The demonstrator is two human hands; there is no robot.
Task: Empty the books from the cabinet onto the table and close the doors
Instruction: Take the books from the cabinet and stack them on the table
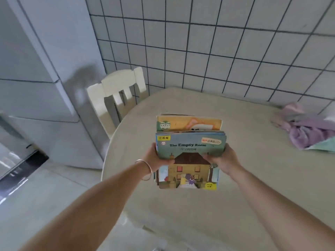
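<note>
Item: stack of books (190,153), thin picture books, top cover showing a house and the title "The Empty Room".
Location: held above the round bench (253,178), toward its near left part; whether the underside touches the surface cannot be told.
Left hand (157,158): gripping the stack's left edge, thumb on the cover, bangle at the wrist.
Right hand (222,157): gripping the right edge, thumb on the cover, fingers curled underneath.
Progress: judged mid-task; this batch is out of the cabinet and about to be set down.
Remaining: release onto the bench, any further books, closing the doors.
Not in view: the cabinet and its doors, so what it still holds is unknown.
Hard to make out: number of books in the stack; lower covers mostly hidden.
Also present: crumpled cloth (306,127) at the bench's far right, well apart; chair (117,95) at the far left.
</note>
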